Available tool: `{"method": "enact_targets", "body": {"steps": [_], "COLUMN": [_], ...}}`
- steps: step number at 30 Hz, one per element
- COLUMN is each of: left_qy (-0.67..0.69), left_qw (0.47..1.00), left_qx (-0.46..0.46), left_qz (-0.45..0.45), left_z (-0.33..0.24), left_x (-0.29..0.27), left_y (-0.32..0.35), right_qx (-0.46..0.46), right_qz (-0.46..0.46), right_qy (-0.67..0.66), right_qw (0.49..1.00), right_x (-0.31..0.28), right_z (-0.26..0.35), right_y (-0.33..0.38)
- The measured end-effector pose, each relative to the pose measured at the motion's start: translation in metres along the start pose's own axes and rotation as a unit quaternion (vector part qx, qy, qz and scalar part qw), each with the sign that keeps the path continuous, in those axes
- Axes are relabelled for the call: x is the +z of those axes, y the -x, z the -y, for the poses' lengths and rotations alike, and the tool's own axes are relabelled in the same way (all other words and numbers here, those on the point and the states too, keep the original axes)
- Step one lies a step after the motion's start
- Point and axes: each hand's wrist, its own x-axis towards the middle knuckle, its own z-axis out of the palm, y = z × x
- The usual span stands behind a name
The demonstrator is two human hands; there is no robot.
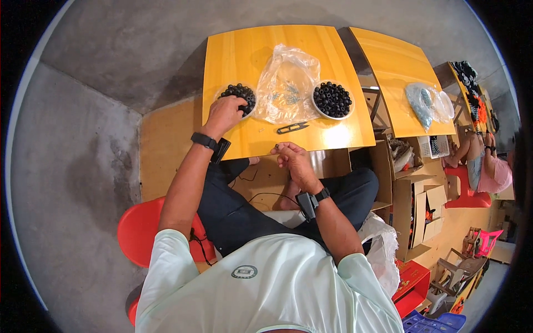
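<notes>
Round black beads (230, 92) with holes fill a white bowl (252, 112) on the left of the yellow wooden table. My left hand (225, 115) reaches into that bowl, its fingers bent among the beads; what they pinch is hidden. By the table's front edge my right hand (296, 161) is closed in a pinch, a small dark piece (275, 146) showing at the fingertips. A second bowl (336, 117) on the right holds more black beads (333, 99). Between the bowls lies a clear plastic bag (285, 72) with small greyish pieces on it. Dark thread snips (292, 128) rest in front of the bag.
Another yellow table (397, 72) stands to the right, bearing a plastic bag (421, 105) of bluish pieces. Open cardboard boxes (405, 216) and a white basket (435, 147) are on my right. A red stool (136, 233) is at my left. Another person (494, 172) sits far right.
</notes>
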Motion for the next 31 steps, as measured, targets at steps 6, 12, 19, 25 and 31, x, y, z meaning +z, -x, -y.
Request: {"method": "enact_targets", "body": {"steps": [6, 12, 19, 25, 31], "left_qy": [-0.021, 0.038, 0.059, 0.08, 0.153], "left_qw": [0.999, 0.996, 0.996, 0.996, 0.986], "left_qx": [0.033, 0.007, -0.003, -0.008, -0.058], "left_qz": [0.034, 0.074, 0.062, 0.048, 0.021], "left_z": [0.006, 0.003, 0.004, 0.01, 0.014], "left_x": [0.001, -0.006, 0.0, 0.004, -0.004], "left_y": [-0.011, -0.009, -0.014, -0.012, -0.004], "right_qx": [0.009, 0.017, 0.014, 0.019, 0.02], "right_qz": [-0.02, -0.014, -0.004, -0.006, 0.002], "right_qy": [-0.011, -0.012, -0.002, -0.012, -0.034], "right_qw": [1.0, 1.0, 1.0, 1.0, 0.999], "right_x": [-0.003, -0.008, -0.01, -0.009, -0.011], "right_z": [-0.003, -0.007, -0.008, -0.008, -0.01], "right_y": [0.003, 0.006, 0.005, 0.004, 0.0]}}
